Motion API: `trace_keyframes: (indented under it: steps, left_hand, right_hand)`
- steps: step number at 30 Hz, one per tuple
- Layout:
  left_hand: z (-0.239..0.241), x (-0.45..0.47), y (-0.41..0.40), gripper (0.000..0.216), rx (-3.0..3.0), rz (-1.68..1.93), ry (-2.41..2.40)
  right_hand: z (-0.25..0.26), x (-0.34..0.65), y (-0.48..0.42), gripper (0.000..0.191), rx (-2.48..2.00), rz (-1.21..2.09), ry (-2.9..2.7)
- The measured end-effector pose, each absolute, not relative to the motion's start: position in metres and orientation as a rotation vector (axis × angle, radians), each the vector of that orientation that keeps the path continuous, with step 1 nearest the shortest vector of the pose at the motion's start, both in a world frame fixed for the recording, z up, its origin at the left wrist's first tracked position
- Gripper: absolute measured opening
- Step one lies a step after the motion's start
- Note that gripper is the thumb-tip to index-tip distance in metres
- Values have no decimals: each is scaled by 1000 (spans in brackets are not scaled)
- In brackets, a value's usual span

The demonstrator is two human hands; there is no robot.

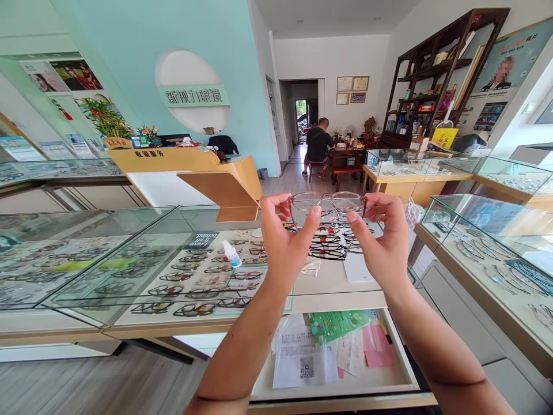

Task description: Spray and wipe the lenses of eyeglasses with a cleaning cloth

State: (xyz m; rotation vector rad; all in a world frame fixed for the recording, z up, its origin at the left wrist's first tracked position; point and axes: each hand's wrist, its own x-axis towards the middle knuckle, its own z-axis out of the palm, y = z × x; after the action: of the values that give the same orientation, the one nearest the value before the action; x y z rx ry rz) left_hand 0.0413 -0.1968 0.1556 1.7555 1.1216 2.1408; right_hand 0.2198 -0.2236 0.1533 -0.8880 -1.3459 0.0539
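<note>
A pair of thin-rimmed, clear-lensed eyeglasses (327,196) is raised above the glass display case (181,320), its front facing away across the room. My left hand (287,236) pinches the frame at its left side, and my right hand (380,236) grips it at the right side. Both thumbs point inward below the lenses. Under the hands, several dark eyeglass frames (327,248) lie in rows. A small white dropper bottle (232,254) rests on the case left of my left hand, and a crumpled cloth (311,268) lies between my wrists.
Below my forearms an open drawer (406,369) holds papers, a green leaflet (337,325) and pink slips. Another glass case (496,253) stands at the right. A wooden counter (190,167) is further back at the left. A seated person (318,147) is at a far table.
</note>
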Motion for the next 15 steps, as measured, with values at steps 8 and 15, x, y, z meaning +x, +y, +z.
trace_keyframes:
  steps: [8,15]
  left_hand:
    - [153,38,-190,55,1855,2287,924]
    - [150,39,-182,60,1853,2267,718]
  right_hand:
    - [152,221,-221,39,-777,-135,-1376]
    - [153,220,-220,52,-675,-453,-1365]
